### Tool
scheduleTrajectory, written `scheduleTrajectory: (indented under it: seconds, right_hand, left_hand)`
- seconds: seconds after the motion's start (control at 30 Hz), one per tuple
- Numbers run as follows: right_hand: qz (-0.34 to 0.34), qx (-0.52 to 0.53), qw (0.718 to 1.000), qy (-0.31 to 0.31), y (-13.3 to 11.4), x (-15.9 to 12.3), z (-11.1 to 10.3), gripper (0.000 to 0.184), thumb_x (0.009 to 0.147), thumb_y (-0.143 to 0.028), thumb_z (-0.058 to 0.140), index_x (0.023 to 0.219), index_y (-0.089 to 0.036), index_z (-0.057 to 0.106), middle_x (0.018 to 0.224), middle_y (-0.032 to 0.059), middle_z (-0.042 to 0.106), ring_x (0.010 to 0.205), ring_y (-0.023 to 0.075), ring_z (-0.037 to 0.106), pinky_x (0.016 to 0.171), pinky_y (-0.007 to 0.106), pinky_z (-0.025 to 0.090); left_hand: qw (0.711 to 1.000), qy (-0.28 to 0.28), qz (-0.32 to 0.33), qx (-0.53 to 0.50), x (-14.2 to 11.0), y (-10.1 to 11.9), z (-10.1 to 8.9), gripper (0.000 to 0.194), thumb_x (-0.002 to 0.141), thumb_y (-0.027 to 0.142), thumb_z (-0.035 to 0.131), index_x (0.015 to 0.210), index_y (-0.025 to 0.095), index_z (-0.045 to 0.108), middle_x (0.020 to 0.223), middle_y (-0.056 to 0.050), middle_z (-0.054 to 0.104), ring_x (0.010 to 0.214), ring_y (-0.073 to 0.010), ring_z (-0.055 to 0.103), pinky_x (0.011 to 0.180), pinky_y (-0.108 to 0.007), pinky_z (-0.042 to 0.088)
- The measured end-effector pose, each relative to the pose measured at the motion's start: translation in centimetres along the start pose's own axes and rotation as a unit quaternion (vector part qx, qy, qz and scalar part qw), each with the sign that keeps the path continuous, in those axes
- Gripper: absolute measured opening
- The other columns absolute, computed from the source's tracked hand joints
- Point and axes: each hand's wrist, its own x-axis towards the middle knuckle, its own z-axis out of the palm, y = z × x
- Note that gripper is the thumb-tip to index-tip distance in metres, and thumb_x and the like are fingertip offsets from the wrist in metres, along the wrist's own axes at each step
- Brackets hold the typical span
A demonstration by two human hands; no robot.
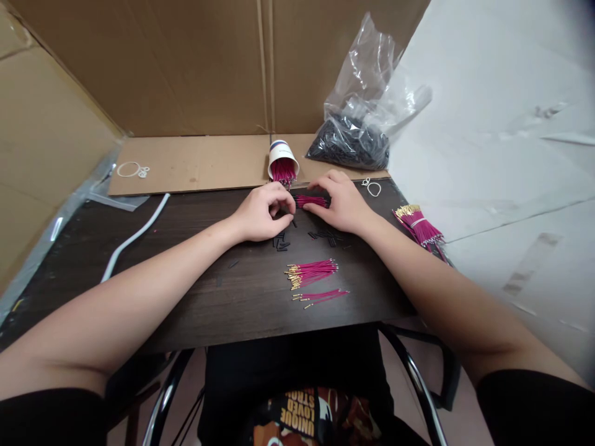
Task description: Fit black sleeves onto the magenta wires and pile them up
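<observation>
A small bundle of magenta wires [312, 201] with dark ends lies on the table between my hands. My right hand [343, 203] is curled around its right part, thumb on the near side and fingers on the far side. At the bundle's left end, my left hand [264, 214] has its fingers bent towards the thumb; whatever they pinch is too small to make out. Short black sleeves [280, 241] are scattered below my left hand, and more black sleeves [330, 236] below my right. Nearer me lie loose magenta wires with gold tips [313, 274] and a smaller row of wires [320, 297].
Behind my hands a paper cup [281, 148] lies tipped, full of magenta wires. A clear bag of black pieces [351, 139] stands at the back right. A banded wire bundle [421, 226] sits on the right edge. White tubing [134, 238] and rubber bands [130, 168] are at left.
</observation>
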Motion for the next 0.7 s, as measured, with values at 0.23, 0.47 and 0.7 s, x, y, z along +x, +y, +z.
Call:
scheduleTrajectory:
  seconds: [0.23, 0.47, 0.7]
  right_hand:
    - [0.032, 0.005, 0.999, -0.001, 0.5, 0.2, 0.5, 0.036, 0.103, -0.047, 0.088, 0.125, -0.021, 0.076, 0.126, 0.0149, 0.069, 0.126, 0.0386, 0.065, 0.116, 0.057, 0.050]
    - [-0.039, 0.084, 0.992, -0.083, -2.3, 0.0, -2.9, 0.023, 0.101, -0.033, 0.083, 0.094, -0.019, 0.066, 0.092, 0.0050, 0.069, 0.085, 0.0211, 0.060, 0.082, 0.036, 0.045]
    - [-0.120, 0.170, 0.921, -0.329, -6.6, -1.0, -5.8, 0.018, 0.099, -0.026, 0.085, 0.088, -0.017, 0.075, 0.082, -0.0001, 0.068, 0.074, 0.0146, 0.058, 0.074, 0.031, 0.040]
  left_hand:
    - [0.997, -0.068, -0.020, 0.032, -0.1, -0.1, -0.4, 0.013, 0.090, 0.032, 0.083, 0.098, 0.023, 0.089, 0.104, -0.005, 0.072, 0.079, -0.0173, 0.055, 0.075, -0.037, 0.045]
    - [0.994, -0.103, -0.009, 0.043, 0.1, -0.3, -0.5, 0.014, 0.099, 0.033, 0.078, 0.101, 0.022, 0.088, 0.106, -0.006, 0.077, 0.086, -0.0199, 0.066, 0.084, -0.038, 0.049]
    - [0.986, -0.128, -0.004, 0.106, 0.0, 0.5, -0.6, 0.016, 0.105, 0.031, 0.071, 0.106, 0.019, 0.080, 0.114, -0.009, 0.077, 0.093, -0.0226, 0.068, 0.084, -0.038, 0.050]
